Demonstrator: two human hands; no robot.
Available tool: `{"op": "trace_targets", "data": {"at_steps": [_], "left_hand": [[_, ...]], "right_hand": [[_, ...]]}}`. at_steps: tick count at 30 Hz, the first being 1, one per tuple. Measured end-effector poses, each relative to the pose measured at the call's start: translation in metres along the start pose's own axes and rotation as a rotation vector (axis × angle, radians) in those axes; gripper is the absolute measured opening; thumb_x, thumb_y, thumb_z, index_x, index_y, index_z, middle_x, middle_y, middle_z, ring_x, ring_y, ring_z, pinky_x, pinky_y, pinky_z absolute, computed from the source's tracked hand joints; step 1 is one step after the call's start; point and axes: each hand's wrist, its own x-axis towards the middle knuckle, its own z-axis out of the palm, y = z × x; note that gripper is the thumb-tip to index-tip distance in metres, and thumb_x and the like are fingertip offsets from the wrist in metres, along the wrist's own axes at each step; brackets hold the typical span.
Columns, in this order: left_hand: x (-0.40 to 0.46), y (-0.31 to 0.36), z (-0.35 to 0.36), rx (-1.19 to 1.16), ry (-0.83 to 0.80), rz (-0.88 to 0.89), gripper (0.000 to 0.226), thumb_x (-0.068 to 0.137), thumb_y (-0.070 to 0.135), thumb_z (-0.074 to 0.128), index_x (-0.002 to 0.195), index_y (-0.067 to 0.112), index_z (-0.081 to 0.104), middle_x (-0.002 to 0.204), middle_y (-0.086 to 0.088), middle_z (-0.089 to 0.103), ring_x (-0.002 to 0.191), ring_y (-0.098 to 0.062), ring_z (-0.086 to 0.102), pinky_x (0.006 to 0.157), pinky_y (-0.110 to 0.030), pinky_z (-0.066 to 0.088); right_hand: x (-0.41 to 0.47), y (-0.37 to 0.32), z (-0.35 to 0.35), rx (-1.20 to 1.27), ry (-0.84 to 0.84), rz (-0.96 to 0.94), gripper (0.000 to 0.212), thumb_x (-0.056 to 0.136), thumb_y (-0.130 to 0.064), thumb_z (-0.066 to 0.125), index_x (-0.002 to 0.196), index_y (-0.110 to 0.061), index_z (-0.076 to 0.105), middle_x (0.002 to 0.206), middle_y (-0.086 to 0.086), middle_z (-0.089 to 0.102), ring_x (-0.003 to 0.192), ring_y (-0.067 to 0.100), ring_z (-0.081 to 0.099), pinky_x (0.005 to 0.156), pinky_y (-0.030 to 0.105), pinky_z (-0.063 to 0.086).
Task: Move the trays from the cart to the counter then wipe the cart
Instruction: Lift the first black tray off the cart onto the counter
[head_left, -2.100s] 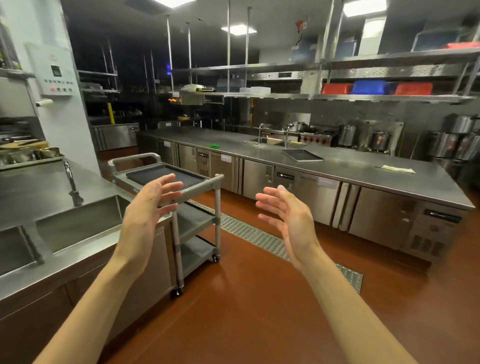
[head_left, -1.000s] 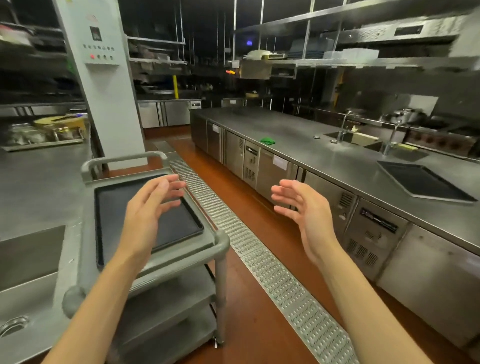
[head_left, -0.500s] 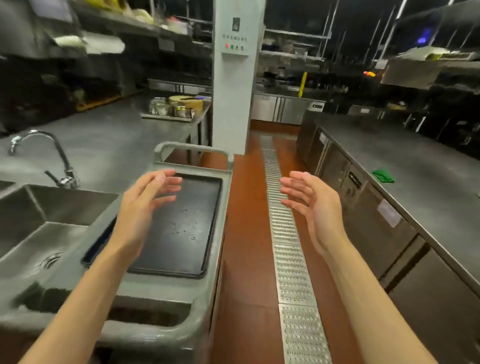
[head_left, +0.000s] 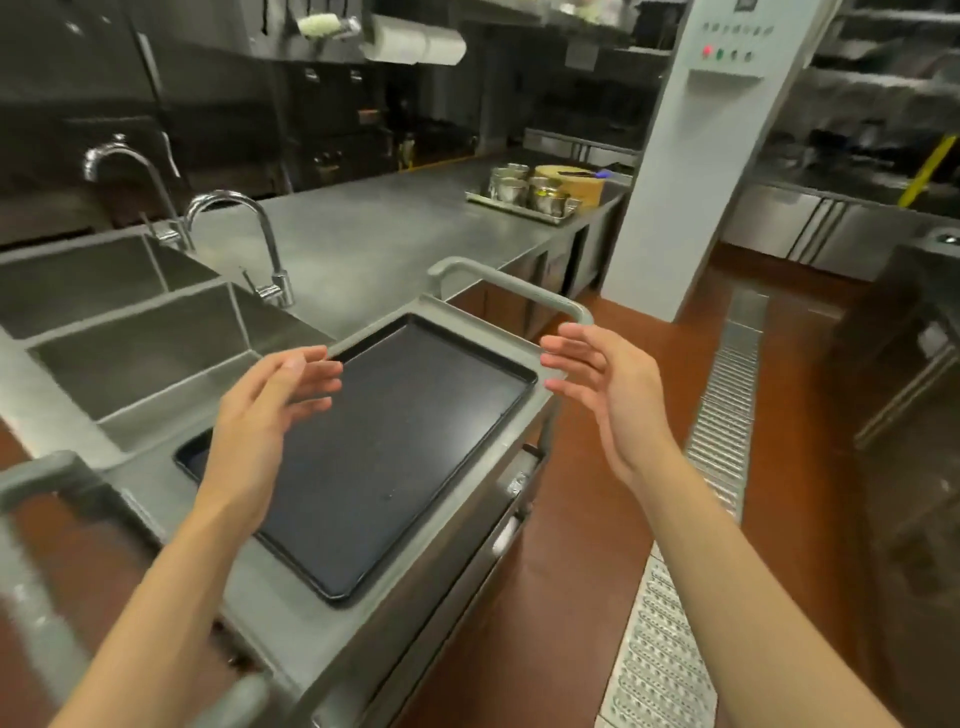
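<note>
Head view: one black tray (head_left: 384, 457) on one cart (head_left: 457, 525), left hand (head_left: 260, 415) and right hand (head_left: 608, 395) both spread wide, holding nothing.

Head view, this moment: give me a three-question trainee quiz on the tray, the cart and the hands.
1. True or false: the left hand already grips the black tray.
2. Where does the tray lie? A. in the sink; B. on the top shelf of the cart; C. on the floor.
3. Fill in: the right hand hangs with fingers spread beside the tray's ____ edge.

Key: 1. False; both hands are open and hold nothing. 2. B. 3. Right.
</note>
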Motion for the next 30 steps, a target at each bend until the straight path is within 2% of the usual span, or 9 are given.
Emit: {"op": "trace_targets", "data": {"at_steps": [2, 5, 9, 12, 16, 19, 24, 28, 30], "left_hand": [[-0.005, 0.0, 0.01, 0.045, 0.09, 0.006, 0.03, 0.099, 0.024, 0.046, 0.114, 0.007, 0.066, 0.109, -0.017, 0.07, 0.105, -0.036, 0.065, 0.098, -0.053, 0.048], [-0.017, 0.002, 0.026, 0.119, 0.21, 0.016, 0.031, 0.094, 0.029, 0.047, 0.11, 0.011, 0.067, 0.11, -0.019, 0.069, 0.109, -0.039, 0.063, 0.098, -0.052, 0.049], [-0.042, 0.006, 0.048, 0.158, 0.389, -0.002, 0.034, 0.091, 0.033, 0.049, 0.111, 0.011, 0.067, 0.109, -0.018, 0.07, 0.103, -0.032, 0.067, 0.097, -0.05, 0.05], [-0.056, 0.005, 0.063, 0.23, 0.475, -0.025, 0.033, 0.097, 0.032, 0.048, 0.114, 0.009, 0.066, 0.112, -0.017, 0.07, 0.104, -0.03, 0.067, 0.095, -0.044, 0.052], [-0.062, -0.006, 0.081, 0.331, 0.576, -0.07, 0.029, 0.102, 0.032, 0.043, 0.113, 0.019, 0.066, 0.108, -0.004, 0.073, 0.103, -0.02, 0.069, 0.088, -0.031, 0.055], [-0.055, -0.03, 0.094, 0.343, 0.662, -0.079, 0.028, 0.102, 0.032, 0.043, 0.112, 0.02, 0.067, 0.108, -0.004, 0.073, 0.102, -0.02, 0.069, 0.089, -0.034, 0.054], [-0.029, -0.085, 0.113, 0.308, 0.714, -0.148, 0.026, 0.101, 0.026, 0.046, 0.11, 0.015, 0.068, 0.108, -0.013, 0.072, 0.103, -0.029, 0.068, 0.094, -0.044, 0.052], [-0.01, -0.121, 0.133, 0.389, 0.724, -0.237, 0.026, 0.102, 0.02, 0.045, 0.114, 0.009, 0.065, 0.11, -0.013, 0.07, 0.105, -0.031, 0.065, 0.094, -0.043, 0.051], [-0.003, -0.136, 0.138, 0.414, 0.741, -0.284, 0.025, 0.102, 0.022, 0.045, 0.112, 0.012, 0.066, 0.108, -0.01, 0.071, 0.104, -0.03, 0.066, 0.093, -0.043, 0.051]], "right_hand": [[0.027, 0.007, -0.007, 0.025, -0.079, 0.034, 0.027, 0.098, -0.02, 0.052, 0.109, -0.001, 0.068, 0.109, 0.022, 0.072, 0.106, 0.037, 0.068, 0.091, 0.048, 0.056], [0.061, 0.02, -0.018, 0.041, -0.23, 0.066, 0.024, 0.097, -0.021, 0.053, 0.105, -0.005, 0.07, 0.107, 0.02, 0.073, 0.105, 0.034, 0.069, 0.092, 0.049, 0.056], [0.091, 0.028, -0.028, 0.048, -0.404, 0.108, 0.024, 0.096, -0.022, 0.053, 0.104, -0.006, 0.07, 0.102, 0.015, 0.074, 0.097, 0.028, 0.07, 0.092, 0.049, 0.055], [0.111, 0.034, -0.03, 0.063, -0.477, 0.159, 0.022, 0.096, -0.022, 0.055, 0.101, -0.008, 0.071, 0.106, 0.018, 0.074, 0.103, 0.032, 0.07, 0.093, 0.049, 0.056], [0.14, 0.051, -0.026, 0.035, -0.59, 0.191, 0.02, 0.096, -0.02, 0.055, 0.1, -0.01, 0.072, 0.105, 0.016, 0.075, 0.103, 0.032, 0.07, 0.092, 0.048, 0.057], [0.169, 0.073, -0.02, -0.008, -0.658, 0.177, 0.02, 0.096, -0.018, 0.055, 0.098, -0.01, 0.073, 0.1, 0.012, 0.076, 0.101, 0.029, 0.071, 0.089, 0.046, 0.058], [0.217, 0.116, -0.01, -0.094, -0.705, 0.213, 0.018, 0.095, -0.016, 0.057, 0.098, -0.01, 0.073, 0.1, 0.012, 0.076, 0.101, 0.029, 0.071, 0.087, 0.043, 0.059], [0.253, 0.148, -0.007, -0.212, -0.769, 0.239, 0.02, 0.096, -0.018, 0.058, 0.104, -0.008, 0.073, 0.101, 0.009, 0.076, 0.099, 0.024, 0.071, 0.087, 0.041, 0.059], [0.27, 0.165, -0.007, -0.256, -0.797, 0.27, 0.021, 0.096, -0.019, 0.058, 0.105, -0.008, 0.073, 0.1, 0.008, 0.076, 0.099, 0.023, 0.071, 0.086, 0.039, 0.059]]}}
